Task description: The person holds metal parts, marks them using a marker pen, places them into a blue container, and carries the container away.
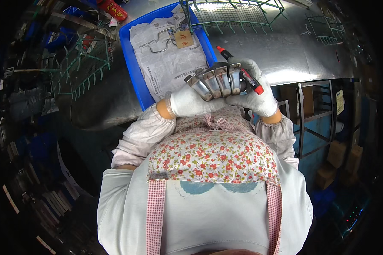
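Both my hands wear white gloves and meet in front of my waist. My left hand (187,102) is closed around several shiny bent metal parts (212,83), which stand side by side in a row. Against their right end, my right hand (264,102) grips a black marker with red ends (250,79). The marker slants across the right glove, one red end pointing up and left, the other down and right. Some of the right fingers are hidden behind the metal parts and the marker.
Beyond my hands a blue tray (130,57) lined with printed paper (161,68) holds bent metal handles (158,50) and a cardboard tag (184,39). Green wire racks (230,15) stand on the metal table (293,46). A red cylinder (112,9) lies at the far left.
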The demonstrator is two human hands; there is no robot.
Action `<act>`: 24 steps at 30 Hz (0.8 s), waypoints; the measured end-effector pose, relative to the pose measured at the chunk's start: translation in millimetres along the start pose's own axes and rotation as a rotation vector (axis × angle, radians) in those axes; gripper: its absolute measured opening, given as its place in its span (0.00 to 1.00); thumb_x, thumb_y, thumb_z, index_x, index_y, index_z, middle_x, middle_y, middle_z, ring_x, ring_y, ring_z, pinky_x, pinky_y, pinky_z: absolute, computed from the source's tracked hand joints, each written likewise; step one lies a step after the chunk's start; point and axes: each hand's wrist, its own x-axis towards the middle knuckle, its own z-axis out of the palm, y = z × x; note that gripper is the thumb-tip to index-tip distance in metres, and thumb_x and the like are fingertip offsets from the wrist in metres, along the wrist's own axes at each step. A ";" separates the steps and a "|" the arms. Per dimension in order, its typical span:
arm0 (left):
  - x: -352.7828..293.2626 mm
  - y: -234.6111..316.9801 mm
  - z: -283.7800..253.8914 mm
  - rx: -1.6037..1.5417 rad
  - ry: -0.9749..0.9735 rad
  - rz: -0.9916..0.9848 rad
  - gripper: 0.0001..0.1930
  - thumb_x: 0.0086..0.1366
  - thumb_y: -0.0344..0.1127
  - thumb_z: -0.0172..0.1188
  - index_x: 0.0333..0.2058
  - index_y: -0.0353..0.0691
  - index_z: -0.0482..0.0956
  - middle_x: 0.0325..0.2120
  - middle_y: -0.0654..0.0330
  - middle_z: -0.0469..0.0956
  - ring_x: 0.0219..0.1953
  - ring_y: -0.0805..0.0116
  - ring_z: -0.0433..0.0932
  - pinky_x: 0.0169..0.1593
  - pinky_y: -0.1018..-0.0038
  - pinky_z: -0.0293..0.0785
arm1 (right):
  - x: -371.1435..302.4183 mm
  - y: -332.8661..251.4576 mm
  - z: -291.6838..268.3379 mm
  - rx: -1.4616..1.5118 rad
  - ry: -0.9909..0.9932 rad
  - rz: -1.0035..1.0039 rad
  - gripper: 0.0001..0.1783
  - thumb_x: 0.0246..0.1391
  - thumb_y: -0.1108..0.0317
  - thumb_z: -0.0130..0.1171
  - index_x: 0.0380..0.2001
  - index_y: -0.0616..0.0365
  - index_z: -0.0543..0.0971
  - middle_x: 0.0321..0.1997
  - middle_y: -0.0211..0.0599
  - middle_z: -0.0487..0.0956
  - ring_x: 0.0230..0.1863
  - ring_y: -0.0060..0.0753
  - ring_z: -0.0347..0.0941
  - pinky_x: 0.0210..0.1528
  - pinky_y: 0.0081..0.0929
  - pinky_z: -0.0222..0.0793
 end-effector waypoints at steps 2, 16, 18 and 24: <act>-0.8 5.6 -2.1 -0.030 0.018 -0.035 0.14 0.55 0.27 0.62 0.42 0.38 0.74 0.37 0.58 0.76 0.40 0.65 0.76 0.43 0.71 0.73 | 0.8 -1.3 4.8 0.003 0.011 -0.004 0.43 0.25 0.77 0.74 0.52 0.54 0.68 0.48 0.34 0.74 0.50 0.27 0.70 0.52 0.25 0.66; -9.8 35.9 -24.8 -1.163 0.253 -0.433 0.30 0.65 0.53 0.48 0.54 0.30 0.64 0.48 0.44 0.72 0.50 0.53 0.73 0.51 0.58 0.72 | 25.0 20.1 33.1 0.656 0.176 0.229 0.25 0.62 0.54 0.44 0.53 0.63 0.65 0.50 0.45 0.73 0.48 0.32 0.72 0.44 0.25 0.71; -7.5 35.0 -34.7 -1.111 0.286 -0.424 0.36 0.64 0.60 0.43 0.54 0.28 0.63 0.47 0.42 0.71 0.50 0.50 0.72 0.52 0.52 0.70 | 25.9 39.0 34.6 0.751 0.177 0.384 0.30 0.60 0.48 0.45 0.55 0.61 0.63 0.51 0.49 0.72 0.50 0.37 0.72 0.43 0.28 0.72; -23.3 32.1 -55.6 -0.332 0.163 -0.289 0.18 0.60 0.45 0.59 0.43 0.38 0.74 0.33 0.60 0.77 0.36 0.69 0.77 0.38 0.72 0.76 | 27.3 43.8 82.7 1.474 -0.376 0.505 0.33 0.60 0.44 0.41 0.60 0.54 0.53 0.58 0.42 0.67 0.54 0.43 0.69 0.49 0.50 0.72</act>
